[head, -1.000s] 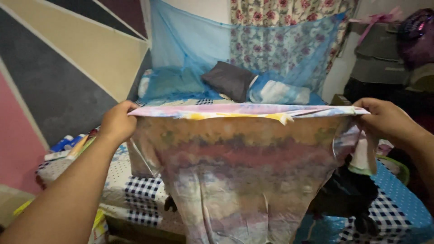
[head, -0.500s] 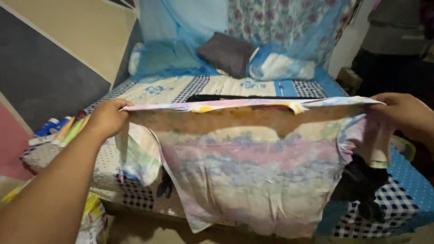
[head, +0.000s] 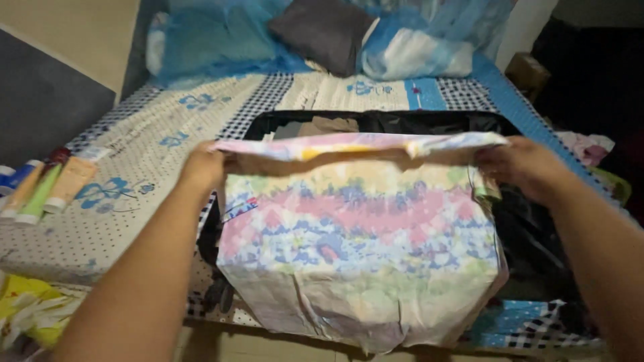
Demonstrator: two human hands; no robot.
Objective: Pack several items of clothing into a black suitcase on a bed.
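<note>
Hands (head: 201,167) at tie-dye shirt's (head: 355,248) top corners.

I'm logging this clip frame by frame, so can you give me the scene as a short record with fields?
setting: bed with patterned sheet
left hand: grips the cloth's top left corner
right hand: grips the cloth's top right corner
cloth: pastel tie-dye, held spread, hanging down
behind cloth: open black suitcase on the bed
left edge of bed: tubes
head of bed: dark pillow, blue net
</note>
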